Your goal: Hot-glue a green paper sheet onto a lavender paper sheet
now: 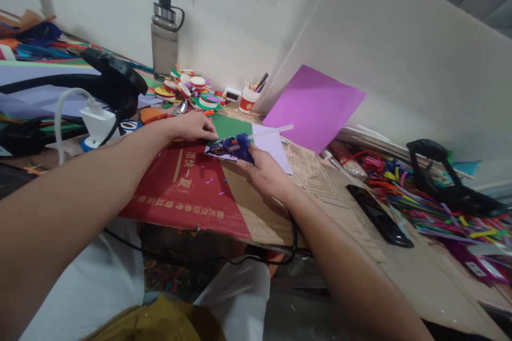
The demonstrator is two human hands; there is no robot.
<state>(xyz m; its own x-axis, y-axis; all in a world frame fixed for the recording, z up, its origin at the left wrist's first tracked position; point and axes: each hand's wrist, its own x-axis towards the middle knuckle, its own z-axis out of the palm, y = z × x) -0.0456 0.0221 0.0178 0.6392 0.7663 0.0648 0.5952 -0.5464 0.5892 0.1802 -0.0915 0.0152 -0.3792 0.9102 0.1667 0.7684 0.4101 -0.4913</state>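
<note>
My right hand [266, 170] is wrapped round a dark blue hot glue gun [242, 144], with a clear glue stick [274, 132] poking out of its back end. The gun's nozzle points left, low over the paper. At the left edge of a sheet of green paper [232, 127] is my left hand [194, 127], its fingers bent and pressed together on that edge near the nozzle. A lilac sheet [274, 146] lies partly under the green one and the gun. Beneath them is a red and brown cardboard sheet [192, 192].
Behind stand a grey water bottle [165, 42], several paper spools [184, 88] and a pen cup [248, 99]. A purple sheet [314, 106] leans at the back. To the right are a black phone [378, 216] and colourful strips [404, 192]. A black cable [248, 259] hangs past the front edge.
</note>
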